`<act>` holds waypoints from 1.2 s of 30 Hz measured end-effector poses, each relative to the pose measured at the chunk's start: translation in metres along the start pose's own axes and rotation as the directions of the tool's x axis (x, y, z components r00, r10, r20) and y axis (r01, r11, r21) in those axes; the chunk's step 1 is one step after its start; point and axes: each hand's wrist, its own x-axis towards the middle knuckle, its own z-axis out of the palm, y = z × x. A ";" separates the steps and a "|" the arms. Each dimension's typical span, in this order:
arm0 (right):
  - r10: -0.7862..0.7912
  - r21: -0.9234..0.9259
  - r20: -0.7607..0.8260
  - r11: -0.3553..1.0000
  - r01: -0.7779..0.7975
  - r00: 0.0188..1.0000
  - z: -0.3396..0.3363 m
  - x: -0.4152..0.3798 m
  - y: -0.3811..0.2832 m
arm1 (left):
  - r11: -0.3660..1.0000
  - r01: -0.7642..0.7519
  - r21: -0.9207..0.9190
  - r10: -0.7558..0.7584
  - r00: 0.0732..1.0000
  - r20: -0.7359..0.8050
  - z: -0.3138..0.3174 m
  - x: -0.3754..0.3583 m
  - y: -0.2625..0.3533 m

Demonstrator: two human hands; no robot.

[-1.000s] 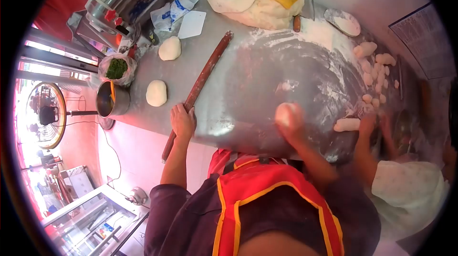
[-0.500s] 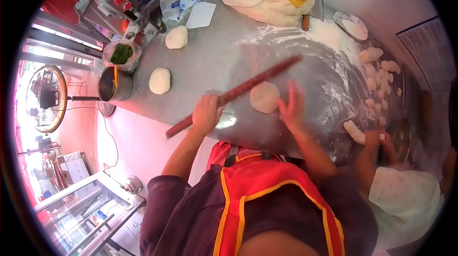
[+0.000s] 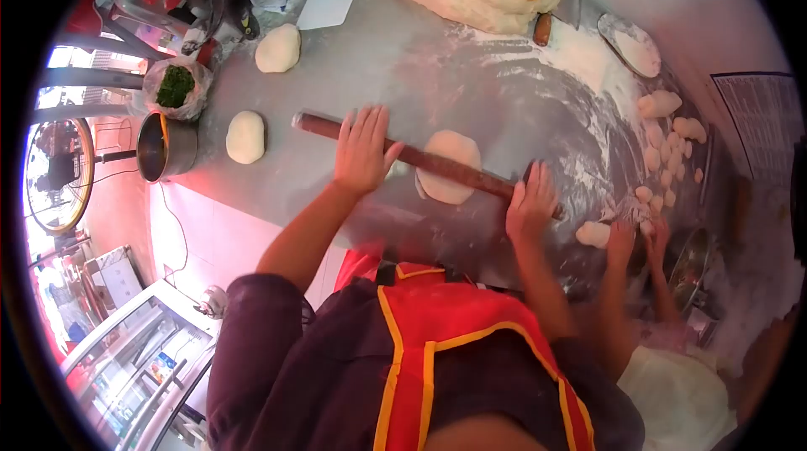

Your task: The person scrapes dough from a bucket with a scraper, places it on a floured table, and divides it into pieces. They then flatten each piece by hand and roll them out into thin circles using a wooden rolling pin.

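Note:
A long dark-red rolling pin [image 3: 408, 153] lies slantwise across a flattened round of dough [image 3: 454, 185]. My left hand [image 3: 363, 148] rests open on the pin's left part, fingers stretched out past it. Near the other end, my right hand [image 3: 532, 203] presses on the pin with its fingers extended over it. The pin hides a strip of the dough round between my hands. Two thicker dough balls, an upper one [image 3: 278, 49] and a lower one [image 3: 245, 137], sit to the left on the metal table [image 3: 353, 64].
Beside me on the right, a co-worker's hands [image 3: 632, 237] work near a dough strip [image 3: 593, 234] and several small dough pieces [image 3: 664, 148]. A large dough mass [image 3: 471, 1] lies at the back. A pot [image 3: 166, 147] and a bag of chopped greens [image 3: 176, 86] stand left.
The rolling pin has swung from slanting up rightward to slanting down rightward and now lies over the dough. My right hand has come onto it; my left hand has loosened from its grip.

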 end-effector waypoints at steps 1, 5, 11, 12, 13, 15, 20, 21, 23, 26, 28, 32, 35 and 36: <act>0.007 -0.066 -0.004 0.998 -0.007 1.000 0.005 0.025 0.002 | 0.999 -0.007 0.050 0.005 0.999 0.034 0.004 0.024 -0.003; 0.073 -0.155 0.008 0.985 -0.071 0.997 0.020 0.114 0.019 | 0.986 -0.043 0.162 0.032 0.997 0.066 0.018 0.122 -0.009; 0.038 -0.074 -0.205 0.996 -0.054 0.978 0.032 0.190 0.032 | 0.989 -0.053 0.138 0.067 0.992 -0.104 0.044 0.203 -0.016; -0.035 0.010 -0.179 0.999 0.038 0.983 0.030 0.177 0.031 | 0.990 -0.052 0.132 0.063 0.995 -0.080 0.036 0.187 -0.016; -0.014 0.016 -0.119 1.000 0.016 0.993 0.028 0.150 0.029 | 0.991 -0.052 0.122 0.058 0.997 -0.048 0.029 0.162 -0.013; -0.030 0.020 -0.030 0.999 0.031 0.999 0.017 0.093 0.013 | 0.993 -0.069 0.097 0.065 0.997 0.043 0.019 0.094 -0.016; -0.159 0.103 0.028 0.982 0.155 0.987 -0.014 -0.072 -0.009 | 0.990 0.020 -0.137 -0.007 0.995 0.099 -0.020 -0.076 -0.010; -0.156 0.112 0.048 0.982 0.150 0.987 -0.018 -0.078 -0.013 | 0.992 0.006 -0.124 0.003 0.997 0.075 -0.018 -0.088 -0.010; -0.150 0.097 0.015 0.984 0.148 0.989 -0.019 -0.041 -0.017 | 0.996 -0.008 -0.092 0.012 0.999 0.034 -0.009 -0.080 -0.014; -0.151 0.016 -0.064 0.988 0.153 0.986 0.018 0.046 -0.002 | 1.000 0.005 -0.006 -0.005 1.000 0.027 0.009 0.018 -0.026; -0.093 -0.049 -0.026 0.995 0.092 0.995 0.023 0.109 -0.005 | 0.998 0.018 0.053 -0.016 0.999 -0.038 0.013 0.083 -0.033; -0.108 0.022 -0.048 0.994 0.109 0.993 0.020 0.113 -0.005 | 0.999 0.012 0.030 -0.012 1.000 -0.012 0.011 0.078 -0.031; -0.164 0.157 -0.020 0.974 0.166 0.986 0.012 0.036 -0.004 | 0.991 -0.043 -0.130 0.048 0.998 0.038 -0.001 -0.017 -0.028; -0.168 0.192 0.013 0.968 0.162 0.986 0.010 0.022 -0.005 | 0.988 -0.103 -0.113 0.102 0.995 -0.016 0.000 -0.034 -0.031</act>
